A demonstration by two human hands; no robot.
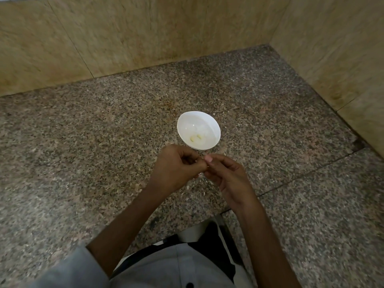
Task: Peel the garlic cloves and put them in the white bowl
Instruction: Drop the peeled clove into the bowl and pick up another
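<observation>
- The left hand [178,165] and right hand [226,175] are meeting fingertip to fingertip near the counter's [83,142] front edge. Both are curling and pinching something tiny, presumably a garlic clove, though the fingers are hiding it.
- Pale flecks [132,195], likely skin, are lying beneath them.
- The white bowl [207,125] is sitting just beyond, holding two peeled cloves [195,137].
- The task is looking partly done: two in, one in hand, and no other unpeeled cloves showing.
</observation>
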